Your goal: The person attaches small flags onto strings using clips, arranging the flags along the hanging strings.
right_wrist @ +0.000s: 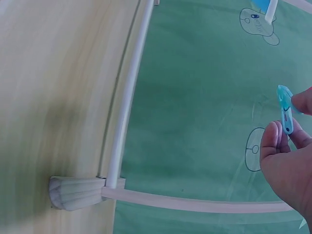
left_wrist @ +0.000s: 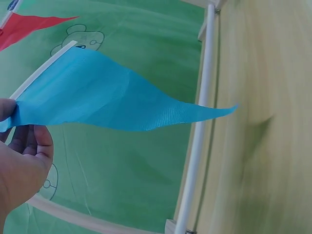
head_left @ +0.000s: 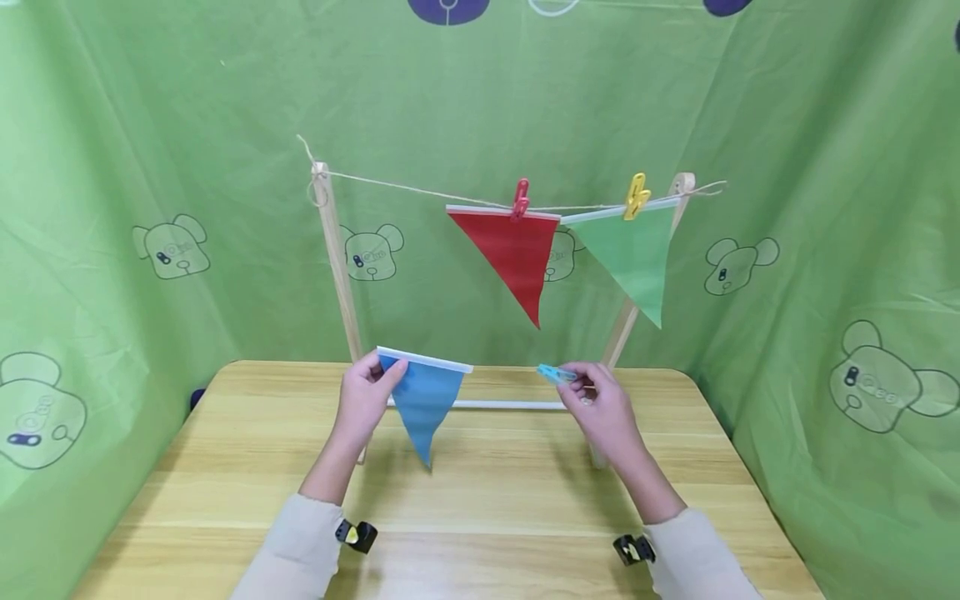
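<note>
My left hand (head_left: pixel 366 390) pinches a blue triangular pennant (head_left: pixel 426 400) near the left end of its white top band, thumb in front. The pennant's tip hangs down above the table, as the left wrist view also shows. In my right hand (head_left: pixel 602 406) a light-blue clothespin (right_wrist: pixel 285 109) is held between thumb and fingers. Above both hands a string (head_left: pixel 405 187) runs between two wooden posts. A red pennant (head_left: pixel 513 250) hangs there under a red clothespin (head_left: pixel 521 198), and a green pennant (head_left: pixel 636 250) under a yellow clothespin (head_left: pixel 637 197).
The left post (head_left: pixel 339 258) and right post (head_left: pixel 621 329) stand on the wooden table (head_left: pixel 480 517), joined low down by a white rod (head_left: pixel 510 405). Green printed curtain (head_left: pixel 247 108) surrounds the table at the back and sides.
</note>
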Demonstrator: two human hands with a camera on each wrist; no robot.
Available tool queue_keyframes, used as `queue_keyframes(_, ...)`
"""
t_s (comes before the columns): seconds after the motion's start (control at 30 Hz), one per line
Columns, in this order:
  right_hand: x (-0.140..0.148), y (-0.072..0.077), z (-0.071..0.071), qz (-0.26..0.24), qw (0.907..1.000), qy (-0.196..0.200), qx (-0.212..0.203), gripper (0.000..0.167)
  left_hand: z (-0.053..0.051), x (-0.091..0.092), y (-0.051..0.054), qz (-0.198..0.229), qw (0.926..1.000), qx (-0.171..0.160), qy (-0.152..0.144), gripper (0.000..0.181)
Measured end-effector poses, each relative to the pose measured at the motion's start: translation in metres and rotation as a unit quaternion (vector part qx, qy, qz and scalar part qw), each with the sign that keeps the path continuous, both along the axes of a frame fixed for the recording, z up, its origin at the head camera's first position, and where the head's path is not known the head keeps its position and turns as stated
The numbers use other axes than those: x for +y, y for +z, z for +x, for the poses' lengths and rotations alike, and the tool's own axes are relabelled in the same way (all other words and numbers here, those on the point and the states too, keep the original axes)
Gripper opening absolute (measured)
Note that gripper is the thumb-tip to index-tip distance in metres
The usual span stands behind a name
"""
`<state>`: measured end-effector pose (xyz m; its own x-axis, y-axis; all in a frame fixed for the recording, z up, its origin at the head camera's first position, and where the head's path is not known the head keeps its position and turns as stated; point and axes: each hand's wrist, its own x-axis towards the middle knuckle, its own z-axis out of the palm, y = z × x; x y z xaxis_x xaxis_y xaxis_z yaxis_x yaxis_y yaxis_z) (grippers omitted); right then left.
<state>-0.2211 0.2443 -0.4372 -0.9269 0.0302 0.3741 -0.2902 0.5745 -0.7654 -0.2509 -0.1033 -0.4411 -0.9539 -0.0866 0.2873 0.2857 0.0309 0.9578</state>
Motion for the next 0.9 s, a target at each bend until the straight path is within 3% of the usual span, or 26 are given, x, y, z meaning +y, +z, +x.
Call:
queue_keyframes(0.37, -0.006, 0.015, 0.0, -0.005, 0.9995, 0.012, 0.03, 0.028, -0.001, 0.001, 0.012, 0.013, 0.9998, 0.011, 0.007, 0.022)
queue_keyframes(0.6, -0.011, 0.027, 0.0, -0.029, 0.999, 0.024, 0.023, 0.032, -0.004, 0.002, 0.018, 0.028, 0.9993, 0.021, 0.014, 0.023)
queue_keyframes(0.9, -0.014, 0.042, -0.001, -0.016, 0.9991, 0.028, 0.027, 0.031, -0.006, 0.005, 0.029, 0.043, 0.9984, 0.024, 0.029, 0.021)
